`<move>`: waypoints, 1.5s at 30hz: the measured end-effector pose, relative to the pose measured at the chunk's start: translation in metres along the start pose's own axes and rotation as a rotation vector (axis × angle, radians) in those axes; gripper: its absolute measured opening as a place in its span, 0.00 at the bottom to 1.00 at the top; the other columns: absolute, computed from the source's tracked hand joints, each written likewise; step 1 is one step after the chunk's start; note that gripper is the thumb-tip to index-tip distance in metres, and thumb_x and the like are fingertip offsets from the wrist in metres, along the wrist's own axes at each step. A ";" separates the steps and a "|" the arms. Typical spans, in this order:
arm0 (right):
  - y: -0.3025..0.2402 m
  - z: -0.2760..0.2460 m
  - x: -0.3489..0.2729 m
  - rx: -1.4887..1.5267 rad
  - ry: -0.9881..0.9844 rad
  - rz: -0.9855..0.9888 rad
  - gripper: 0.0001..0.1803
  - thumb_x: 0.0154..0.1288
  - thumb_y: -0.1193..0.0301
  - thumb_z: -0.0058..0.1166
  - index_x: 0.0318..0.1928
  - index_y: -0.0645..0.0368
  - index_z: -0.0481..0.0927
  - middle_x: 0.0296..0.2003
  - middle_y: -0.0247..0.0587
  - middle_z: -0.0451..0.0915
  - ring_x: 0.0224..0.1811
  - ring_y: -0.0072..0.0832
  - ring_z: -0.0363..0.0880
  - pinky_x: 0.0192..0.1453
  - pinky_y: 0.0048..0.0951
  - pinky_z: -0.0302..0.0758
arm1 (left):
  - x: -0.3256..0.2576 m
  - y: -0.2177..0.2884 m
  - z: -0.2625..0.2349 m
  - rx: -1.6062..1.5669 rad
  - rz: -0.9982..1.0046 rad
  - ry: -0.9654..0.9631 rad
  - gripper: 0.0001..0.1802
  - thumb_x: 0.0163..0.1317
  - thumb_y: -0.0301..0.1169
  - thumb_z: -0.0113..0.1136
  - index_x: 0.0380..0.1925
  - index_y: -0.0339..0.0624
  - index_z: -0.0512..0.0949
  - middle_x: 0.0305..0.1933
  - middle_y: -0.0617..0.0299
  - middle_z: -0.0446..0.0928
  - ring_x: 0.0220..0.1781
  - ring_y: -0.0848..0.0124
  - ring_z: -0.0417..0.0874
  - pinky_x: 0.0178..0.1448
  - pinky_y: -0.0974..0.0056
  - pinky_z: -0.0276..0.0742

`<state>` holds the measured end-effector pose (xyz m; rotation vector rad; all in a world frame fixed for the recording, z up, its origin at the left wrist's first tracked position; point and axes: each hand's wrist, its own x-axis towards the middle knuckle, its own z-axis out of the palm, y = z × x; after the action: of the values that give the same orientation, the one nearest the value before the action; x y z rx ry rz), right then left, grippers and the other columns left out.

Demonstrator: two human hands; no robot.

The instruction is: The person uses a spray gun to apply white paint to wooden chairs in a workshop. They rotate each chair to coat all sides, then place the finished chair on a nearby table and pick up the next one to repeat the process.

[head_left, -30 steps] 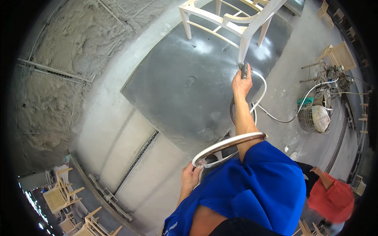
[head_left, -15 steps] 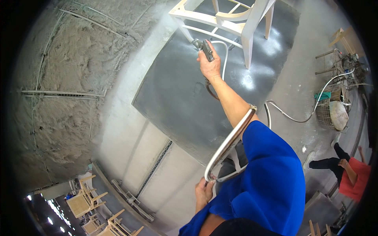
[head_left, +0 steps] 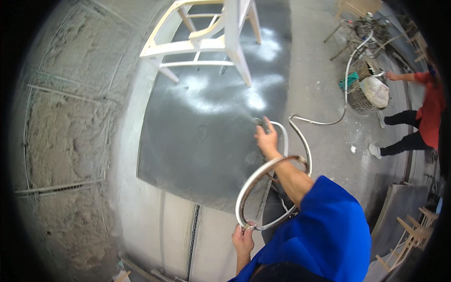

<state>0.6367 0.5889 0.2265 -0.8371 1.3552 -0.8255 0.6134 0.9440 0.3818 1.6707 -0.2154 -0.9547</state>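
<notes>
Gripping a spray gun, right hand is outstretched; left hand pinches looped hose.

Soft light (edges black, bent).

Holds a curled right hand out, short of the chair, and a pinching left hand farther from it.

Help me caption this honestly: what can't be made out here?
Head view: chair, top cut off by the upper edge.
Head view: spray gun, blurred, its grip covered by the right hand.
Head view: co-worker in red, head blurred near the dark right rim.
</notes>
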 end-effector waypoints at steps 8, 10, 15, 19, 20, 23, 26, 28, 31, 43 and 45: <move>-0.277 -0.097 0.035 -0.370 -0.126 -0.974 0.27 0.70 0.72 0.62 0.69 0.53 0.79 0.53 0.48 0.88 0.47 0.37 0.90 0.54 0.35 0.82 | 0.055 0.059 0.080 0.425 0.580 -0.429 0.13 0.66 0.22 0.68 0.50 0.38 0.85 0.40 0.51 0.89 0.40 0.62 0.92 0.46 0.64 0.84; -0.337 -0.089 0.053 -0.477 -0.117 -1.125 0.26 0.68 0.70 0.63 0.67 0.50 0.81 0.52 0.53 0.88 0.52 0.45 0.89 0.58 0.38 0.82 | 0.059 0.073 0.113 0.393 0.611 -0.463 0.13 0.66 0.21 0.67 0.50 0.38 0.85 0.41 0.51 0.89 0.42 0.62 0.92 0.47 0.63 0.84; -0.428 -0.107 0.139 -0.705 -0.103 -1.036 0.26 0.68 0.67 0.60 0.66 0.40 0.81 0.47 0.52 0.89 0.51 0.51 0.88 0.59 0.42 0.83 | 0.066 0.080 0.199 0.257 0.434 -0.440 0.13 0.67 0.23 0.68 0.50 0.39 0.84 0.42 0.53 0.90 0.42 0.61 0.92 0.48 0.63 0.85; -0.388 -0.132 0.219 -1.050 -0.492 -1.018 0.28 0.68 0.70 0.59 0.68 0.41 0.79 0.59 0.50 0.84 0.60 0.51 0.84 0.66 0.42 0.81 | 0.066 0.077 0.275 0.296 0.468 -0.343 0.15 0.66 0.23 0.69 0.52 0.39 0.84 0.41 0.53 0.90 0.42 0.61 0.92 0.46 0.61 0.85; -0.369 -0.134 0.236 -1.249 -0.614 -0.921 0.27 0.69 0.68 0.59 0.68 0.39 0.79 0.57 0.50 0.86 0.57 0.51 0.85 0.66 0.45 0.81 | 0.065 0.076 0.294 0.307 0.458 -0.333 0.14 0.65 0.23 0.69 0.51 0.38 0.84 0.40 0.54 0.90 0.41 0.63 0.92 0.47 0.62 0.84; -0.316 -0.136 0.273 -1.522 -0.755 -0.851 0.30 0.71 0.66 0.58 0.72 0.32 0.73 0.54 0.51 0.86 0.55 0.50 0.85 0.62 0.48 0.82 | 0.062 0.072 0.344 0.297 0.407 -0.300 0.12 0.65 0.22 0.69 0.48 0.37 0.85 0.38 0.56 0.89 0.40 0.66 0.91 0.47 0.64 0.83; -0.311 -0.144 0.296 -1.588 -0.736 -0.951 0.34 0.69 0.69 0.56 0.73 0.29 0.71 0.49 0.49 0.85 0.52 0.49 0.86 0.58 0.48 0.82 | 0.063 0.069 0.378 0.238 0.365 -0.258 0.14 0.65 0.21 0.69 0.50 0.38 0.85 0.40 0.54 0.89 0.41 0.65 0.91 0.48 0.64 0.84; -0.333 -0.154 0.295 -1.558 -0.705 -1.025 0.35 0.67 0.70 0.56 0.73 0.29 0.70 0.46 0.48 0.85 0.49 0.48 0.86 0.56 0.47 0.83 | 0.067 0.070 0.391 0.245 0.341 -0.268 0.15 0.65 0.21 0.68 0.51 0.37 0.85 0.42 0.53 0.89 0.42 0.64 0.92 0.48 0.63 0.85; -0.404 -0.170 0.274 -1.483 -0.647 -1.154 0.35 0.66 0.70 0.58 0.73 0.29 0.71 0.44 0.46 0.84 0.46 0.47 0.86 0.53 0.47 0.83 | 0.082 0.079 0.407 0.263 0.481 -0.324 0.16 0.64 0.20 0.68 0.52 0.37 0.85 0.46 0.51 0.89 0.44 0.60 0.92 0.49 0.62 0.86; -0.707 -0.232 0.125 -0.927 -0.289 -1.887 0.29 0.69 0.73 0.61 0.69 0.39 0.79 0.59 0.49 0.84 0.61 0.46 0.84 0.60 0.40 0.82 | 0.110 0.168 0.448 0.244 1.107 -0.641 0.18 0.60 0.24 0.73 0.51 0.42 0.86 0.49 0.54 0.89 0.47 0.56 0.92 0.49 0.59 0.89; -0.759 -0.215 0.109 -0.895 -0.080 -2.001 0.23 0.71 0.69 0.60 0.66 0.45 0.82 0.57 0.48 0.85 0.57 0.41 0.86 0.57 0.37 0.83 | 0.111 0.185 0.450 0.217 1.149 -0.688 0.20 0.61 0.26 0.72 0.54 0.43 0.85 0.51 0.54 0.88 0.48 0.56 0.91 0.49 0.58 0.88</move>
<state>0.4134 0.1254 0.8340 -3.0113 0.2858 -1.5144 0.4400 0.4866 0.4795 1.0209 -1.5823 -0.5472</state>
